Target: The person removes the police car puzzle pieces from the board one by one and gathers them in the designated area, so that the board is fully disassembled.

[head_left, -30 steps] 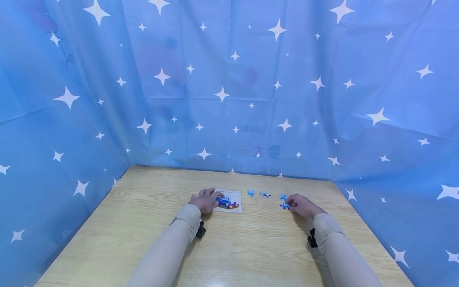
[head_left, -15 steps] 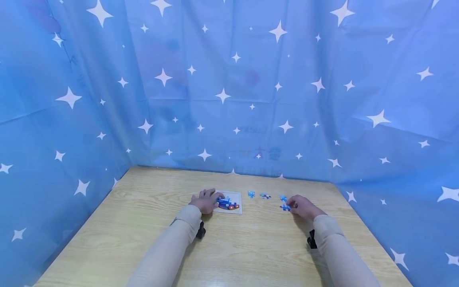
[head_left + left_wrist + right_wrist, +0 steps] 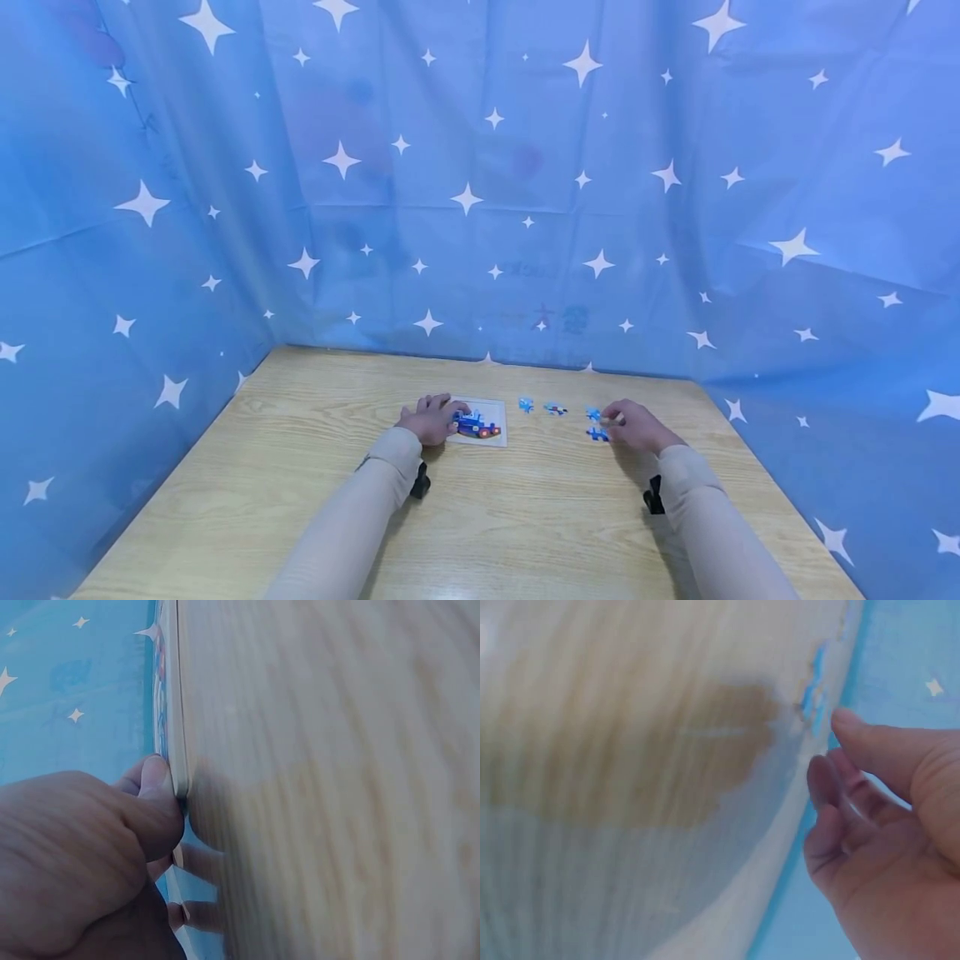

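My left hand (image 3: 431, 419) lies over the left side of a pale square puzzle tray (image 3: 491, 442) and holds it there. The thumb (image 3: 156, 774) is at the tray's near corner in the left wrist view, and other fingertips are down at the table. A partly assembled picture of a blue vehicle (image 3: 476, 425) shows in the tray; my hand hides its left part. My right hand (image 3: 637, 427) hovers beside two blue puzzle pieces, an upper one (image 3: 592, 412) and a lower one (image 3: 597, 434). Its thumb and loosely bent fingers (image 3: 823, 778) stand apart, with nothing seen between them.
Between tray and right hand lie a blue piece (image 3: 526, 405) and a multicoloured piece (image 3: 556, 409). The wooden table (image 3: 495, 517) meets a blue starry curtain (image 3: 480, 250) at the back and sides. Each wrist wears a black mount (image 3: 653, 497).
My right hand's thumb and fingers have parted slightly beside the two blue pieces. The left hand and the tray have not visibly moved.
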The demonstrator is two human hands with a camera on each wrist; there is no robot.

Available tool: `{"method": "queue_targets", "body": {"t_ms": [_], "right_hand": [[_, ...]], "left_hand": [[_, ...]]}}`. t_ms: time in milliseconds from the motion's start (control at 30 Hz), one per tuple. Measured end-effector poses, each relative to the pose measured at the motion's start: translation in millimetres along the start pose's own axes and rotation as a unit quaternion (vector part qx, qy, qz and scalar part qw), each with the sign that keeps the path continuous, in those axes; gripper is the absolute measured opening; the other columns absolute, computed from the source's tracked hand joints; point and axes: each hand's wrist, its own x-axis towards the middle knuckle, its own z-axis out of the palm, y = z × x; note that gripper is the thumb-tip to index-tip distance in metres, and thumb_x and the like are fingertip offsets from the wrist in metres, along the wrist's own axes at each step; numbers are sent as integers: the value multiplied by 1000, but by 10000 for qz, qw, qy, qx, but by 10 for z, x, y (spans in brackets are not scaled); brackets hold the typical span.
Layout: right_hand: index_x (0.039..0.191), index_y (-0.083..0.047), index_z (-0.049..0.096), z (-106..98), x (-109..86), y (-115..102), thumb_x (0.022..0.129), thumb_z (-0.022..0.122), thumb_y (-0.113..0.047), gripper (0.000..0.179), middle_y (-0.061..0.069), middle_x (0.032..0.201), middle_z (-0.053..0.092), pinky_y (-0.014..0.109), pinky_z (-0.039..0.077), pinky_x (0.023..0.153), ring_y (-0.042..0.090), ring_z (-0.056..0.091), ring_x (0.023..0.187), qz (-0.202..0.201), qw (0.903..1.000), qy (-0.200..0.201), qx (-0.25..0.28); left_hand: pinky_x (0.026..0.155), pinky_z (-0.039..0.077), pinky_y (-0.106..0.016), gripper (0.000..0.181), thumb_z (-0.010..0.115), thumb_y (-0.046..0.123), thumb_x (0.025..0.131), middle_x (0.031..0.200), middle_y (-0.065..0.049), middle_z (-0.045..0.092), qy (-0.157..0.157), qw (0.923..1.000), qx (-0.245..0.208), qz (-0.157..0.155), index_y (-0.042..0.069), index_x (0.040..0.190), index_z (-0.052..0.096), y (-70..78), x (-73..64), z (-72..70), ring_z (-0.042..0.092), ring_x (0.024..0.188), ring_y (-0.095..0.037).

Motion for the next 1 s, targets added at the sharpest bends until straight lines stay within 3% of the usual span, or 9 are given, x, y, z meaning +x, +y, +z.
{"method": "queue_targets", "body": {"t_ms": [200,433,700,1000], "right_hand": [[126,9,61,11,107,-166,99,63,-3,29,25,121,60,51,52,88,37,60,106,-230,9997,22,-4],[125,5,63,165,267,-492,100,63,-5,27,20,120,62,50,50,91,34,60,108,-254,9995,-66,165],[122,4,66,444,478,-951,99,62,1,24,16,116,65,47,50,93,30,61,108,-520,9981,-293,181],[124,-1,68,672,622,-1358,98,65,-3,26,10,113,66,43,52,92,25,62,106,-780,9958,-466,-56]], "left_hand": [[108,20,-70,37,52,29,107,167,-5,20,47,10000,-44,-3,41,142,49,57,-14,-24,18,150,-39],[110,16,-74,34,54,28,106,165,-5,23,33,10000,-21,-70,27,140,49,106,-66,-42,19,150,-39],[109,19,-72,31,54,29,106,164,-4,25,24,9999,-3,-134,27,137,48,85,-49,-4,21,149,-38],[109,21,-69,29,56,31,105,160,-7,30,80,9998,48,-184,27,133,48,63,31,22,25,147,-37]]}}
